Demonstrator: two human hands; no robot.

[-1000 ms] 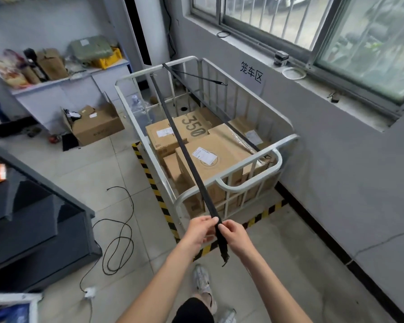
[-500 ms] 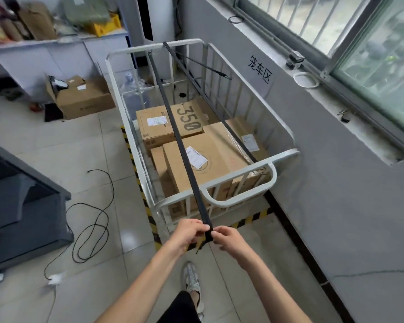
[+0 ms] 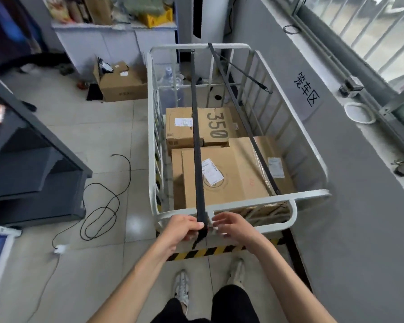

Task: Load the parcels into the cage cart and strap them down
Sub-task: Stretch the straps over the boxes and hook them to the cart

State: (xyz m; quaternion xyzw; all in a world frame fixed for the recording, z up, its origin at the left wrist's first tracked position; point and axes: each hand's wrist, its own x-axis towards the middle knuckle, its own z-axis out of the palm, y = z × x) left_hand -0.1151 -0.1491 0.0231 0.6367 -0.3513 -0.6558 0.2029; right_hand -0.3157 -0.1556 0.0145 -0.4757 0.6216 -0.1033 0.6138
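Note:
The white cage cart (image 3: 310, 197) stands against the grey wall and holds several brown cardboard parcels (image 3: 233, 180), one printed "350" (image 3: 216, 125). A black strap (image 3: 197, 145) runs taut from the cart's far rail over the parcels to the near rail. My left hand (image 3: 182, 227) is shut on the strap's end at the near rail. My right hand (image 3: 231, 226) hovers just right of the strap with fingers curled and apart, touching the rail area. A second black strap (image 3: 250, 131) crosses the right side of the load.
A black and yellow hazard line (image 3: 219, 250) marks the floor under the cart. A black cable (image 3: 103, 213) coils on the tiles to the left, beside a dark cabinet (image 3: 33, 173). An open cardboard box (image 3: 121, 86) sits by the back shelves. My feet stand just behind the cart.
I have stepped closer to the cart. Both hands brought the strap end down to the near rail, and my right hand has let go of the strap.

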